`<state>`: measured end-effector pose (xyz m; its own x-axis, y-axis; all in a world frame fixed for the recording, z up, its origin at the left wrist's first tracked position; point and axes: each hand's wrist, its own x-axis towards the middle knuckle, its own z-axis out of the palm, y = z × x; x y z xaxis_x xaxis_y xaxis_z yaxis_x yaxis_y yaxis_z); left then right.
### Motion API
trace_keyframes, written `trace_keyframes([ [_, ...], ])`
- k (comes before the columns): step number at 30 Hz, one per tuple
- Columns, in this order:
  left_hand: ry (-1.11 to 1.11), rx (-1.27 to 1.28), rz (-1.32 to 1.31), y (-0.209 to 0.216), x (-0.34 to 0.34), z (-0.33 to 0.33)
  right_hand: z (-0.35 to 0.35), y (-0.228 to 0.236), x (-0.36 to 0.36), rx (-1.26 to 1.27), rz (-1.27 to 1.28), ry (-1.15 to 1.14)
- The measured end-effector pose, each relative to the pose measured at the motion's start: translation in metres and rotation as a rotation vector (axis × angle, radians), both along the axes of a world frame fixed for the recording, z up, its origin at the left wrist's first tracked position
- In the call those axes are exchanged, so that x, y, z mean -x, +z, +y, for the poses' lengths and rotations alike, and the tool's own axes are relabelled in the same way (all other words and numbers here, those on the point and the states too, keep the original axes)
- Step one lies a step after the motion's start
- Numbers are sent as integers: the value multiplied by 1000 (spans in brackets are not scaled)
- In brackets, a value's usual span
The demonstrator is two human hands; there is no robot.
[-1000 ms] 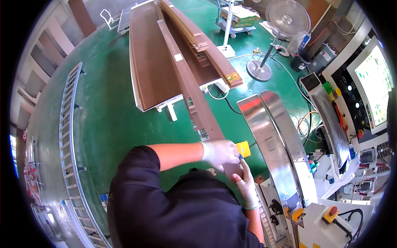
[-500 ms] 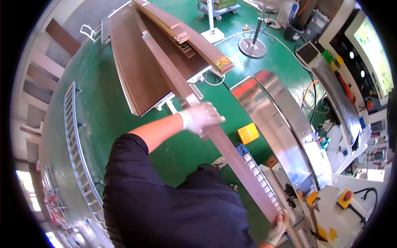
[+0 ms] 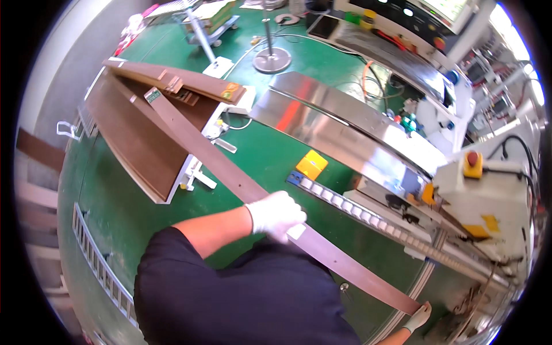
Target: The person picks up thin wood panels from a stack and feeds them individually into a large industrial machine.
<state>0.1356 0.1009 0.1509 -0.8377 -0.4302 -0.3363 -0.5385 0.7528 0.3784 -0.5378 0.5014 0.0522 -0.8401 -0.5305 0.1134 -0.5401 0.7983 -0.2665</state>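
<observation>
A long, narrow brown board (image 3: pixel 351 267) with small holes and a white label lies slanted across my front in both hands. My left hand (image 3: pixel 276 215), in a white glove, is closed over its middle from above, just beside the label. At the board's near right end, my right hand (image 3: pixel 418 317) pinches the tip; its glove leaves the fingertips showing. The board's far end carries a green label and overlaps, in view, a table piled with brown panels (image 3: pixel 135 135). Whether it touches the panels I cannot tell.
A roller conveyor (image 3: pixel 356 213) with white rollers runs to the right, beside a yellow block (image 3: pixel 311 165) and a shiny metal machine cover (image 3: pixel 322 123). A control box with a red button (image 3: pixel 472 164) stands at the right. A ladder-like metal frame (image 3: pixel 103 267) lies left.
My view has turned to the right. The board has swung flatter, its right end moving away to the right with my right hand. Both hands keep hold of it.
</observation>
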Motion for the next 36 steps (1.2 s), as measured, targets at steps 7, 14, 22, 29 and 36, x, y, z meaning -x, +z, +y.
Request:
trace_keyframes([
  [7,-292,113,277,37,124,71,293,17,-66,28,115,-430],
  [14,-671,11,152,5,206,153,598,-53,-253,266,385,-831],
  [22,-1070,-32,154,-42,273,264,659,-28,-509,-44,284,-1320],
  [29,-1267,-81,177,-83,279,321,627,-30,-594,-163,138,-1452],
  [36,-1329,-136,212,-99,278,321,541,-27,-562,-263,-22,-1396],
])
